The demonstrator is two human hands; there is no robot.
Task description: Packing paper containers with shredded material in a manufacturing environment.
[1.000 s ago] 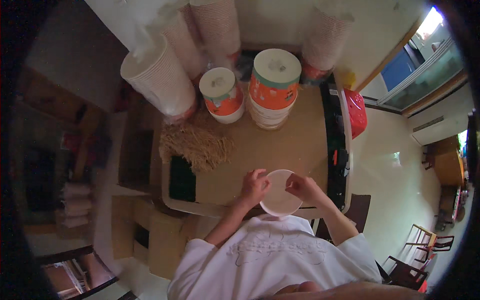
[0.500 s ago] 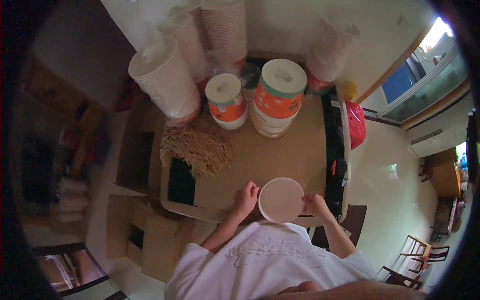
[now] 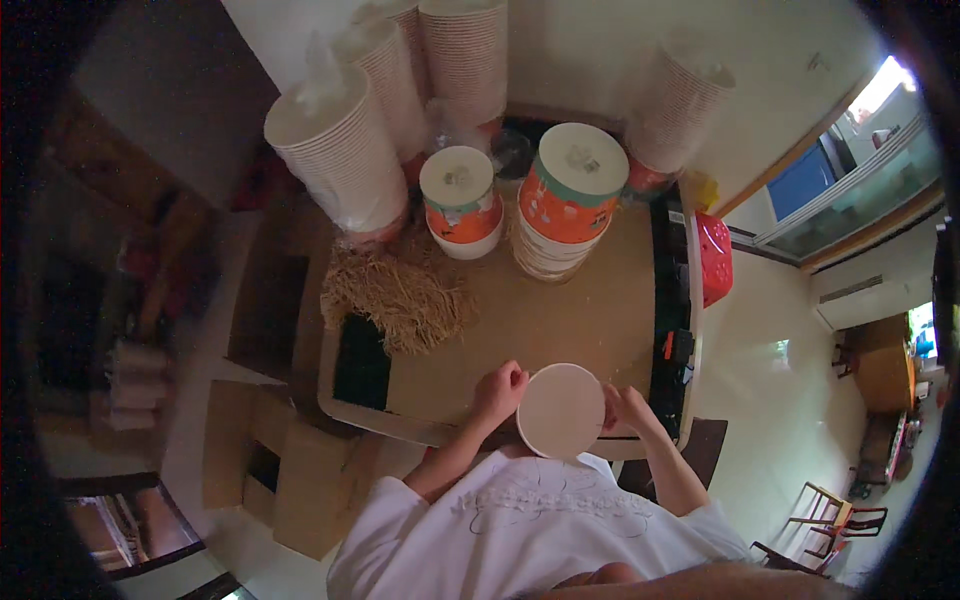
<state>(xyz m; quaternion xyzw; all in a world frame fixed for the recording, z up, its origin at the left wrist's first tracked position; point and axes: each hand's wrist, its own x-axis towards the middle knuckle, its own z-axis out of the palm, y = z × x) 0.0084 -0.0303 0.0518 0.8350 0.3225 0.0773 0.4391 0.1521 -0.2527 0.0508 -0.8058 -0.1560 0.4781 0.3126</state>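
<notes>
Cardboard tabletop (image 3: 590,320), straw pile (image 3: 395,298), stacked bowls (image 3: 567,200)

straw pile (image 3: 395,297) on table (image 3: 560,320) | orange bowl stacks (image 3: 510,205) behind | red basket (image 3: 715,258) right

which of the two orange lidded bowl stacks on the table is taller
The right-hand orange stack, the one with the wider white lid. It rises higher than the smaller orange stack to its left, which holds fewer bowls.

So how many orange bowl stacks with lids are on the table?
2. A smaller orange stack stands left, a bigger orange stack right, both behind the straw pile. Others may hide behind the tall white stacks.
</notes>
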